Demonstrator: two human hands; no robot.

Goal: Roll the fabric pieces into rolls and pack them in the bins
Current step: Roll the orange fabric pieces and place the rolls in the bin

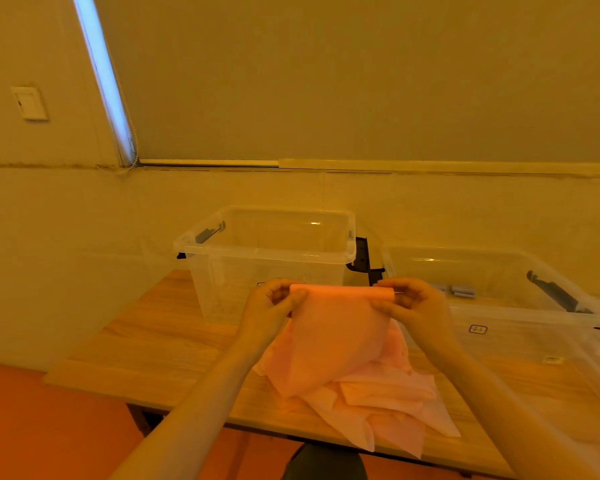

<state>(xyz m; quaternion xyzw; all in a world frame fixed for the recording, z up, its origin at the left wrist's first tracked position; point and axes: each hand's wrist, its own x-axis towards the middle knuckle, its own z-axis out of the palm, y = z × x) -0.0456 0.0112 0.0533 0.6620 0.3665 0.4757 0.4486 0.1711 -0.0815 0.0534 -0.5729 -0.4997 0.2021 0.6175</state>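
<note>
Left hand (269,303) and right hand (413,301) pinch the rolled top edge of a pink fabric piece (336,337) above the fabric pile (388,400); two clear bins (267,251) behind, apparently empty.

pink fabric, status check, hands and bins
Left hand and right hand pinch the rolled top edge of the pink fabric, lifted off the pile. Clear bin behind looks empty. Nothing blocking.

Wooden bench (160,344) with light grain, set against a pale wall (66,258). White wall switch (29,102) upper left. Roller blind (361,74) fills the window, bright strip of daylight (101,74) along its left edge, bead chain (134,147) hanging there. Orange floor (49,427) below.
</note>
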